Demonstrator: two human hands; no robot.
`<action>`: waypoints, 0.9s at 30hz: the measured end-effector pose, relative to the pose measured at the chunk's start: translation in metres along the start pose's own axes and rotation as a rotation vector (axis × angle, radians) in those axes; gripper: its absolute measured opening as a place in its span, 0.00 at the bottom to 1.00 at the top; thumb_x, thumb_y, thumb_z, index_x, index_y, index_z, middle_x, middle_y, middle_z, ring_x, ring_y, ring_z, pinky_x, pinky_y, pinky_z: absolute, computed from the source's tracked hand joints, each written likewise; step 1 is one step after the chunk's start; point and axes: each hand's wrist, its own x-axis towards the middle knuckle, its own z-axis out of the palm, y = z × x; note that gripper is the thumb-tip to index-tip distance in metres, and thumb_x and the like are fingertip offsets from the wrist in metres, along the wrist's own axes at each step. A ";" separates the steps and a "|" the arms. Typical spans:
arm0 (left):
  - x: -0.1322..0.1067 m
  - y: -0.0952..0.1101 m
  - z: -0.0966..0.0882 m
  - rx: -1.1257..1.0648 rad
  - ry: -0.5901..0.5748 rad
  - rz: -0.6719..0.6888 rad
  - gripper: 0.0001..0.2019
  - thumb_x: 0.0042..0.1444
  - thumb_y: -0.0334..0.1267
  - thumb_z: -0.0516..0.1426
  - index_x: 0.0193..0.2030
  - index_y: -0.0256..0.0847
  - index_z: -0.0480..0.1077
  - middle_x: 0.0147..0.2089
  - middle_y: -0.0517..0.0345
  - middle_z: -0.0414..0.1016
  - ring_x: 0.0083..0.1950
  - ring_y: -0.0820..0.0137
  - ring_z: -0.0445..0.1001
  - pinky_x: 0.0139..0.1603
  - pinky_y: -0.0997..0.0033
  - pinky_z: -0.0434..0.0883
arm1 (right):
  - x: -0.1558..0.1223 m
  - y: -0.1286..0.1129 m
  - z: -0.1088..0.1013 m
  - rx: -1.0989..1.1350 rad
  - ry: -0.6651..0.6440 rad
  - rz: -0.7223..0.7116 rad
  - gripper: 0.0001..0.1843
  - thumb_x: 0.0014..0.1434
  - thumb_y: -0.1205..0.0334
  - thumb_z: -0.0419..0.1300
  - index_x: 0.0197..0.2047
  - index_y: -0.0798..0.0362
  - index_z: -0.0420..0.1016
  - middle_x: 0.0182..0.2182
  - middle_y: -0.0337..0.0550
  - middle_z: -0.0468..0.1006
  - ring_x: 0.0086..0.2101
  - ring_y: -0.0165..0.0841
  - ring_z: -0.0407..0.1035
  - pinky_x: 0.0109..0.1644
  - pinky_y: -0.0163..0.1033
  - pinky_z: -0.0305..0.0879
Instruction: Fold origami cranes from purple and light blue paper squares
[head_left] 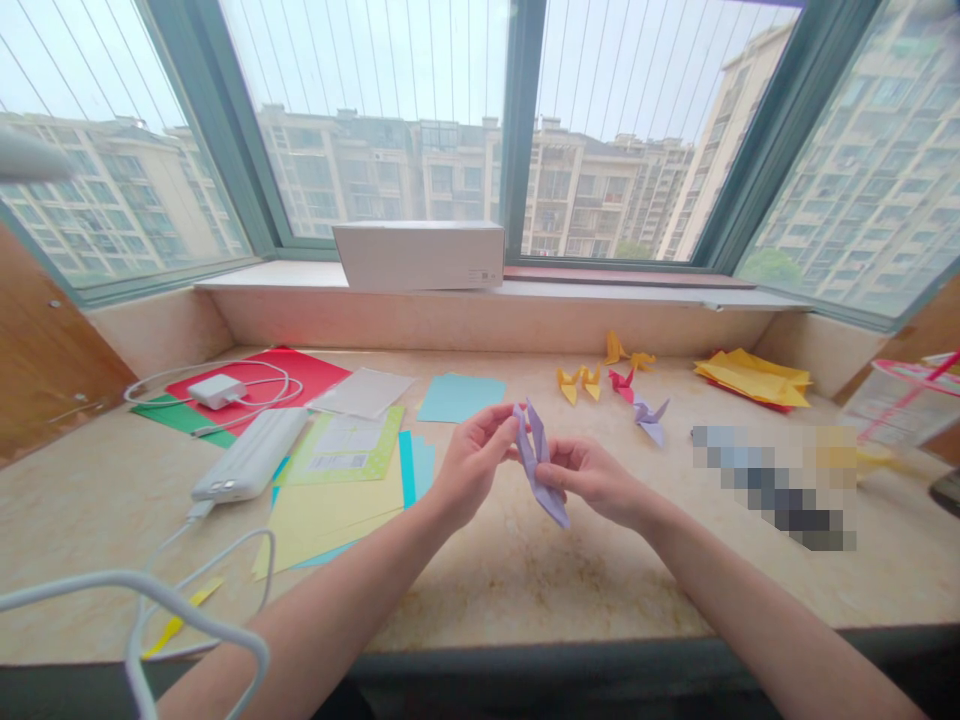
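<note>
A partly folded piece of purple origami paper (541, 478) is held up over the middle of the counter, with two narrow points at its top. My left hand (480, 450) pinches one upper point between thumb and fingers. Lower down, my right hand (589, 470) grips the body of the same paper, its thumb on the near face. Beyond my right hand lies a finished purple paper crane (649, 420). Close by it are a red paper crane (622, 384) and several orange-yellow paper cranes (579, 384).
Left of my hands lie pale yellow paper sheets (337, 515), light blue paper (461, 397), a white power bank (251, 455), a charger (217, 391) and a looping white cable (187, 600). Yellow paper (754, 377) is stacked at right. A white box (420, 256) stands on the sill.
</note>
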 end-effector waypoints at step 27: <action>-0.001 0.000 0.000 0.129 0.072 -0.034 0.15 0.52 0.45 0.66 0.36 0.33 0.76 0.34 0.52 0.81 0.32 0.70 0.78 0.37 0.69 0.77 | 0.003 0.005 0.000 -0.058 0.110 -0.025 0.20 0.52 0.46 0.70 0.34 0.56 0.77 0.25 0.38 0.75 0.24 0.27 0.64 0.28 0.34 0.59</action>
